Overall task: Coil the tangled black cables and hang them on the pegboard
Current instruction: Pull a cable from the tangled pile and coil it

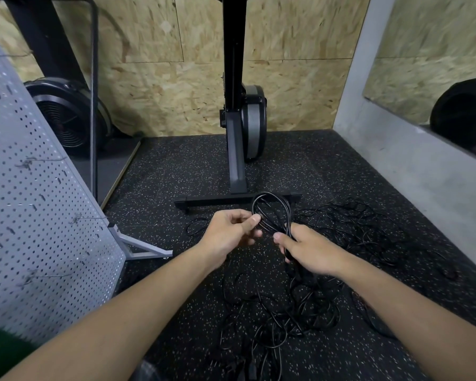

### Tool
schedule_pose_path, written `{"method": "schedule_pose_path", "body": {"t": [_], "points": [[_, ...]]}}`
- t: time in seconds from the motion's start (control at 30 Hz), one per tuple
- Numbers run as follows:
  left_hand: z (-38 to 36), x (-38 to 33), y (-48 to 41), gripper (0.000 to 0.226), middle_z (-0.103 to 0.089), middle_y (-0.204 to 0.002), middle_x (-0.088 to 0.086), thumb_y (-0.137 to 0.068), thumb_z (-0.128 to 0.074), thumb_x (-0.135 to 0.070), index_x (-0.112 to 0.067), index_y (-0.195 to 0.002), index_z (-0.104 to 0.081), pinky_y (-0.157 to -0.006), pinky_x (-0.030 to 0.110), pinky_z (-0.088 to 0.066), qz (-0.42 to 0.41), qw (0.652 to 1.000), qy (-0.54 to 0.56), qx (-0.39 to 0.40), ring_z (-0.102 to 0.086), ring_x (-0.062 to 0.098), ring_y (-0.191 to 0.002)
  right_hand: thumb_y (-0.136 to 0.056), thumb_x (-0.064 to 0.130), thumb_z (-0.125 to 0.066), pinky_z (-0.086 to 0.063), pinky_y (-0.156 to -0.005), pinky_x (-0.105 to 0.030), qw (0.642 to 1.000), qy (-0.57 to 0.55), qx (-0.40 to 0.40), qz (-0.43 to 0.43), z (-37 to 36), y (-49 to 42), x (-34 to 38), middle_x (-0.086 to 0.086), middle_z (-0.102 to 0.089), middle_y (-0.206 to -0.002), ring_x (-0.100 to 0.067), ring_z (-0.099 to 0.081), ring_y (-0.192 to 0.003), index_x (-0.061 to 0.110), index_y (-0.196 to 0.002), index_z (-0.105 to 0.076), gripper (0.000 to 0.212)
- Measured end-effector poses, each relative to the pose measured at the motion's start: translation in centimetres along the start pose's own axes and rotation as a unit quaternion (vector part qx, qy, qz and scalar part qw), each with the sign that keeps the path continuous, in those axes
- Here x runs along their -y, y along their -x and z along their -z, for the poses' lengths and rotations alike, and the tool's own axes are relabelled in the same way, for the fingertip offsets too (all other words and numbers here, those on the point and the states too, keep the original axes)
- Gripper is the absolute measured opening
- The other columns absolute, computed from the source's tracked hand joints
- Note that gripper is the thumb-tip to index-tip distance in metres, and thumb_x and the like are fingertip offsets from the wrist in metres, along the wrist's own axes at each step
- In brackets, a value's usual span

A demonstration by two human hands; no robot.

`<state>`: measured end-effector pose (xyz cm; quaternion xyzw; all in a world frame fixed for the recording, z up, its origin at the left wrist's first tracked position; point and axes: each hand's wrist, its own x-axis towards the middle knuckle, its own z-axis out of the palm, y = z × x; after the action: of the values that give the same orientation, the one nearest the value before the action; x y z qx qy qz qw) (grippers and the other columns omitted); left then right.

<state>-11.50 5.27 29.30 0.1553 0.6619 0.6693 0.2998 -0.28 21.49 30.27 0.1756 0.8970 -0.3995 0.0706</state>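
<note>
We see 1 cable coil [275, 224]: right hand [313, 251] clasps its base, left hand [230, 233] pinches a loop.

This looks like a gym, perhaps a storage corner of it. The floor [176, 166] is black rubber with white speckles, as is common in training rooms. A rower [254, 119] stands upright against the chipboard wall [162, 92], and a second machine with a round fan wheel [66, 116] stands at the left. A large mirror [437, 50] hangs on the right concrete wall. A grey pegboard [39, 202] on a metal stand is at the left.
</note>
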Motion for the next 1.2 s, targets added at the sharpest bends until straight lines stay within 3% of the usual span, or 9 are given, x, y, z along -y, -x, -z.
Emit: {"method": "schedule_pose_path", "body": {"t": [0.17, 0.3, 0.43, 0.6, 0.8, 0.93, 1.03, 1.1, 1.2], "points": [[0.1, 0.4, -0.1, 0.012, -0.074, -0.074, 0.005, -0.094, -0.076, -0.014, -0.009, -0.084, -0.079, -0.066, 0.024, -0.057, -0.068, 0.996, -0.055, -0.010, -0.069, 0.013, -0.074, -0.109, 0.047, -0.043, -0.053, -0.078, -0.035, 0.998, 0.017, 0.048, -0.028, 0.3, 0.2, 0.1, 0.003, -0.069, -0.093, -0.010, -0.073, -0.083, 0.021, -0.100, -0.058, 0.031], [0.1, 0.5, 0.1, 0.023, -0.076, -0.080, 0.004, -0.099, -0.071, -0.027, -0.006, -0.095, -0.079, -0.068, 0.025, -0.057, -0.101, 0.989, -0.106, -0.008, -0.068, 0.015, -0.076, -0.110, 0.044, -0.043, -0.054, -0.091, -0.041, 1.000, 0.012, 0.024, -0.015, 0.5, 0.2, 0.0, 0.005, -0.067, -0.089, -0.011, -0.072, -0.082, 0.019, -0.096, -0.059, 0.033], [0.0, 1.0, -0.2, 0.032, -0.078, -0.110, 0.007, -0.110, -0.048, -0.032, -0.014, -0.120, -0.073, -0.086, 0.039, -0.057, 0.008, 0.995, -0.059, 0.077, -0.072, 0.020, -0.099, -0.109, 0.042, -0.046, -0.053, -0.099, -0.050, 0.993, -0.114, -0.035, 0.007, 0.8, 0.3, 0.3, 0.005, -0.068, -0.081, -0.023, -0.073, -0.085, 0.015, -0.092, -0.061, 0.035], [-1.2, 2.8, 0.1, 0.039, -0.071, -0.130, -0.004, -0.098, -0.056, 0.000, -0.021, -0.129, -0.068, -0.110, 0.037, -0.050, 0.006, 0.937, -0.254, 0.241, -0.064, 0.015, -0.124, -0.109, 0.028, -0.049, -0.057, -0.080, -0.035, 0.934, -0.353, -0.031, 0.050, 1.3, 1.1, 2.0, -0.004, -0.069, -0.084, -0.021, -0.068, -0.082, 0.006, -0.098, -0.060, 0.027], [-1.5, 4.5, -0.1, 0.015, -0.075, -0.116, -0.011, -0.104, -0.064, -0.030, -0.027, -0.110, -0.077, -0.112, 0.039, -0.047, -0.022, 0.887, -0.374, 0.270, -0.067, 0.009, -0.114, -0.110, 0.020, -0.047, -0.061, -0.092, -0.043, 0.875, -0.477, -0.019, 0.083, 2.7, 1.2, 3.1, -0.004, -0.064, -0.081, -0.022, -0.068, -0.079, 0.005, -0.097, -0.058, 0.022], [-0.5, 4.3, -0.4, 0.031, -0.078, -0.100, -0.009, -0.100, -0.060, -0.055, -0.029, -0.096, -0.077, -0.098, 0.046, -0.055, -0.035, 0.872, -0.425, 0.239, -0.071, 0.020, -0.099, -0.109, 0.019, -0.050, -0.064, -0.082, -0.039, 0.920, -0.364, -0.142, 0.041, 3.7, 0.3, 1.7, -0.007, -0.065, -0.087, -0.017, -0.067, -0.074, -0.001, -0.105, -0.064, 0.025], [0.1, 3.5, -0.7, 0.023, -0.077, -0.093, -0.008, -0.101, -0.060, -0.052, -0.034, -0.092, -0.071, -0.084, 0.032, -0.057, -0.046, 0.866, -0.446, 0.219, -0.071, 0.011, -0.088, -0.109, 0.021, -0.051, -0.063, -0.070, -0.035, 0.949, -0.222, -0.225, -0.006, 4.5, -0.6, -0.6, -0.007, -0.062, -0.085, -0.015, -0.065, -0.069, -0.001, -0.112, -0.063, 0.026], [0.3, 2.7, -0.7, 0.022, -0.073, -0.088, -0.008, -0.102, -0.061, -0.047, -0.029, -0.094, -0.070, -0.070, 0.026, -0.051, -0.094, 0.860, -0.466, 0.188, -0.066, 0.009, -0.079, -0.109, 0.026, -0.050, -0.062, -0.073, -0.043, 0.963, -0.133, -0.231, -0.039, 4.6, -1.1, -2.3, -0.006, -0.065, -0.082, -0.018, -0.067, -0.067, -0.002, -0.109, -0.061, 0.030], [0.2, 1.4, -0.7, 0.021, -0.067, -0.088, -0.011, -0.099, -0.068, -0.040, -0.020, -0.096, -0.072, -0.071, 0.019, -0.045, -0.224, 0.846, -0.468, 0.123, -0.061, 0.004, -0.081, -0.110, 0.034, -0.044, -0.056, -0.072, -0.039, 0.977, 0.058, -0.193, -0.066, 4.4, -1.2, -3.0, -0.010, -0.069, -0.088, -0.025, -0.069, -0.079, 0.007, -0.103, -0.057, 0.031]]}}
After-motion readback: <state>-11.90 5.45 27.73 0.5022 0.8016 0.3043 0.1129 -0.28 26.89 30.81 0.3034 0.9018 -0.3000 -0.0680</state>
